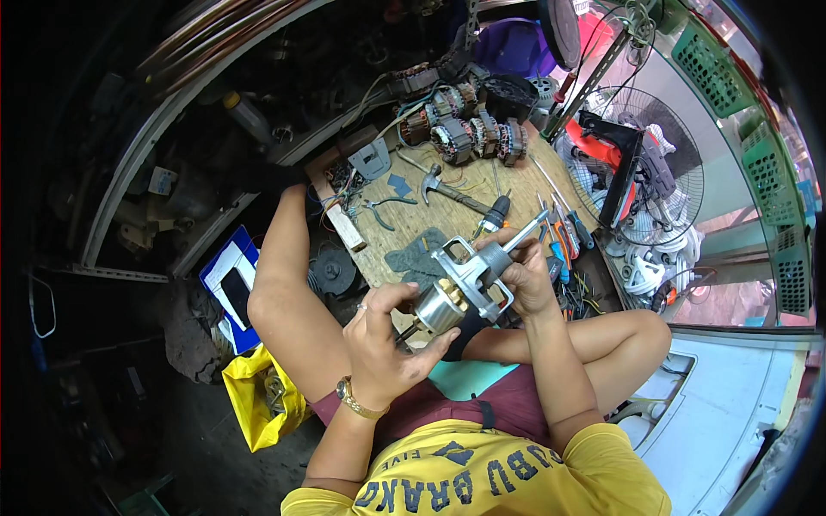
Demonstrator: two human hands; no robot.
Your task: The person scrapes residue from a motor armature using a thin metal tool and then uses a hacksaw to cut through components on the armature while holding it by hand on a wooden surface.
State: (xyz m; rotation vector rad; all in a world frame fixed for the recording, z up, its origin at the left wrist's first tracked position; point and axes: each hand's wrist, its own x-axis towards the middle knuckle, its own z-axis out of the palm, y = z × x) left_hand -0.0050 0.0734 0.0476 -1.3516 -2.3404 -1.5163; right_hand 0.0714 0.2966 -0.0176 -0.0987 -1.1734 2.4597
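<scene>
Above my lap, my left hand (379,340) pinches a silver motor rotor (437,311) with gold-coloured fins, thumb and fingers on opposite sides of it. A dark shaft end sticks out at its lower left. My right hand (531,279) grips a grey metal motor bracket (469,272) with looped arms, its fingers wrapped round the collar. The rotor sits against the bracket's near side, tilted up to the right. A pale shaft (527,230) points out beyond my right hand. Part of the collar is hidden by my fingers.
A wooden board (379,254) ahead bears a hammer (460,196), pliers (379,212), a grey cloth (415,254) and several wound stators (454,140). Screwdrivers (564,236) lie at its right edge, beside a fan guard (680,202). A yellow bag (245,400) stands at left.
</scene>
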